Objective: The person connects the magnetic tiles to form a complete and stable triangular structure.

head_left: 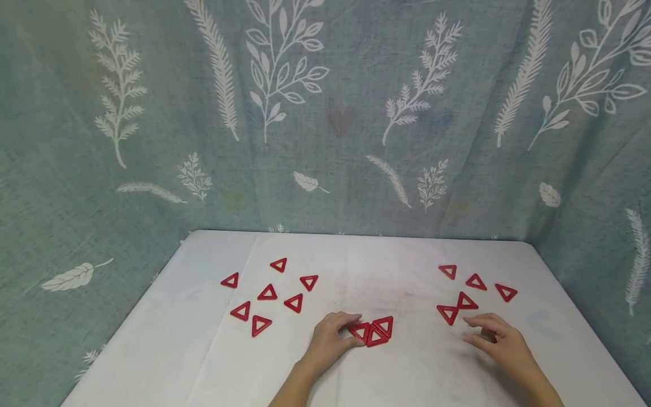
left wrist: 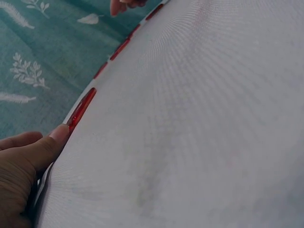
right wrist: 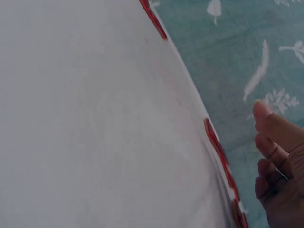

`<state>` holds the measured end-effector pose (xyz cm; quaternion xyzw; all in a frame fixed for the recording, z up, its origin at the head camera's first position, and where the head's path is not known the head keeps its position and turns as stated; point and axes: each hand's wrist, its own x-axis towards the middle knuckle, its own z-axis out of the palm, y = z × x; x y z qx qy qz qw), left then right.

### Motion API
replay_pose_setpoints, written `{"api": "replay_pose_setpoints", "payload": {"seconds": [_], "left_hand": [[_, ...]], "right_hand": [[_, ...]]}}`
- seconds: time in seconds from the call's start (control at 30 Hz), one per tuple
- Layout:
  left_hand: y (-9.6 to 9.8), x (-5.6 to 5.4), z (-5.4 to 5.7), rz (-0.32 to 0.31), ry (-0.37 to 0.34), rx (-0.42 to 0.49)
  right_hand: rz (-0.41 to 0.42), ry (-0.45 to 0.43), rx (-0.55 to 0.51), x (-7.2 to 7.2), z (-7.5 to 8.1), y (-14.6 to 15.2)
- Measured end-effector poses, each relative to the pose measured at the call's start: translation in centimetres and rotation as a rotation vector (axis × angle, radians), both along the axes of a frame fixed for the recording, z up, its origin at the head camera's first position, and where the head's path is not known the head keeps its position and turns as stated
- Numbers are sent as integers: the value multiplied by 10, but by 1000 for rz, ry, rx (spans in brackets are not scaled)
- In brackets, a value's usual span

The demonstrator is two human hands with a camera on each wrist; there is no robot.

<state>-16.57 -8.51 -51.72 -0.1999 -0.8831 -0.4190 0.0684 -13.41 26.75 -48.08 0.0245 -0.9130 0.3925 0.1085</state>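
Observation:
In the head view, three red triangle frames lie edge to edge near the front middle of the table. My left hand (head_left: 331, 338) holds the leftmost red triangle (head_left: 360, 332) between thumb and fingers; the middle triangle (head_left: 377, 336) and the upper right triangle (head_left: 383, 326) adjoin it. The left wrist view shows the thumb (left wrist: 58, 135) against the red edge. Over on the right, my right hand (head_left: 500, 342) is raised above the table with thumb and fingers apart, holding nothing. Nearest to it are two red triangles meeting at a corner, a lower one (head_left: 448, 314) and an upper one (head_left: 467, 301).
Several more red triangles (head_left: 267, 292) lie scattered on the left of the white table (head_left: 407, 373). Three others, one of them a tilted triangle (head_left: 506, 292), sit at the back right. A green leaf-patterned cloth (head_left: 335, 186) hangs behind and beside the table.

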Motion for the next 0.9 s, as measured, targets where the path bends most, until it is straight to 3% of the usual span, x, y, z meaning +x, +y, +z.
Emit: {"api": "replay_pose_setpoints", "payload": {"seconds": [0.17, 0.5, 0.9], "left_hand": [[-1, -1, 1, 0, 6, -1], [0, 0, -1, -19, -51, 33], [-1, -2, -4, -23, -27, 28]], "right_hand": [[-1, 123, -32, 0, -4, 11], [-13, -25, 51, -17, -5, 5], [64, 14, 184, -38, -10, -1]]}}
